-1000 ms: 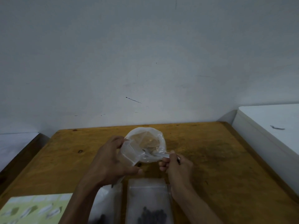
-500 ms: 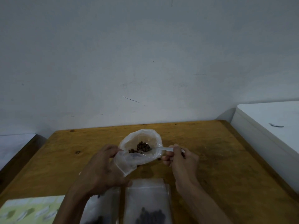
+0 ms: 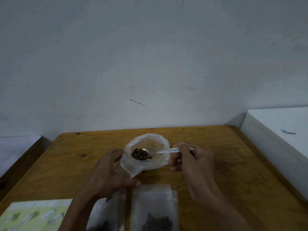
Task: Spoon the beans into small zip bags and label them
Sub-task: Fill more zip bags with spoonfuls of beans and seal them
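A clear plastic bag (image 3: 156, 162) with a wide mouth stands at the middle of the wooden table (image 3: 216, 164). My left hand (image 3: 108, 174) grips its left rim and holds it wide. My right hand (image 3: 191, 160) holds a metal spoon (image 3: 166, 150) by the handle. The spoon's bowl, heaped with brown beans (image 3: 139, 154), hovers over the bag's mouth. Two small zip bags lie flat at the near edge: one (image 3: 155, 209) in the middle with dark beans at its bottom, another (image 3: 108, 214) to its left, partly hidden by my left forearm.
A pale green label sheet (image 3: 31, 215) with white stickers lies at the near left corner. A white cabinet top (image 3: 280, 127) flanks the table on the right, a lower white surface (image 3: 15, 147) on the left. A bare wall rises behind.
The spoon came up out of the bag loaded with beans and now sits level over the mouth. My right hand moved slightly right and up. My left hand kept its grip.
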The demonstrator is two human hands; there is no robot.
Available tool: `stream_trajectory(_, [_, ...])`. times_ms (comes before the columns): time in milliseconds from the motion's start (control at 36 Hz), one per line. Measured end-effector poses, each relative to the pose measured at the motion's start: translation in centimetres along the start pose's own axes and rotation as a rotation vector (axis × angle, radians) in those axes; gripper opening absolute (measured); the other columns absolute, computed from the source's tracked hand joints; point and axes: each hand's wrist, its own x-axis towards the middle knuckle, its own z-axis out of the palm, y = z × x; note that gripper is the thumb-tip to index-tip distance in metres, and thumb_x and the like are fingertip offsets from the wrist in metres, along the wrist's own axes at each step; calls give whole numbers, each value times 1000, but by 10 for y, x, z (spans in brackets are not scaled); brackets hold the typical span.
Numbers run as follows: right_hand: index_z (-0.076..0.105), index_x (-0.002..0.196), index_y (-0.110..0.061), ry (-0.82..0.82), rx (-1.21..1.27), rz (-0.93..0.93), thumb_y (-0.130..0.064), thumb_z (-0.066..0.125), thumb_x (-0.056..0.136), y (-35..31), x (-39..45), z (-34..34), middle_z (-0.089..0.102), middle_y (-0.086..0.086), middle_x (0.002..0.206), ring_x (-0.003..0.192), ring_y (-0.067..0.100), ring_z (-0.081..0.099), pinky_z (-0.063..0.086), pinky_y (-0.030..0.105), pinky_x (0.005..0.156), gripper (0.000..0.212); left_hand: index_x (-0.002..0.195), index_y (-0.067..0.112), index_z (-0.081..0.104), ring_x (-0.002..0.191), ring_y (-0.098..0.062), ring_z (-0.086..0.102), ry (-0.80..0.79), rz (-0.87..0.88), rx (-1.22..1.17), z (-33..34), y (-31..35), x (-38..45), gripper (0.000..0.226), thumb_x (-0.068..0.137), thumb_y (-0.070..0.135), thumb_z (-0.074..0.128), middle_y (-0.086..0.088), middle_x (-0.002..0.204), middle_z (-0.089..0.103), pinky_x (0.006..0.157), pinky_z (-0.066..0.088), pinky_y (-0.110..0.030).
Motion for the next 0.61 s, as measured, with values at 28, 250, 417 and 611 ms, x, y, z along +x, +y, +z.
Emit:
stream_trajectory(28, [70,92,-9,-13,-19,-19,-18,55,101,-1,-2,2,71,6,61,54,17,67,55,29,54,20,111,41,54,105,-6,56,-2,-2,-26,0,0,0,86,37,47,97,20,116,56,84,54,-30])
stream_trajectory(250, [70,88,-24,-171,-484,-773,-34,51,100,8,-15,9,65,-8,66,60,8,64,53,28,52,25,126,29,54,107,-8,56,3,-36,-91,3,3,-1,98,39,43,97,15,119,57,86,56,-33])
stream_trajectory(417, [68,89,-15,82,-619,-892,-26,48,99,29,4,-3,58,-10,69,57,3,53,45,20,48,26,126,30,53,107,-9,55,28,-55,-54,-2,3,-3,101,36,45,97,18,119,54,88,56,-38])
stream_trajectory(611, [68,88,-21,101,-643,-576,-26,50,101,78,6,8,62,-7,70,62,4,60,51,27,52,23,116,40,48,105,-4,50,64,30,69,0,14,-5,89,42,46,96,24,118,46,74,45,-16])
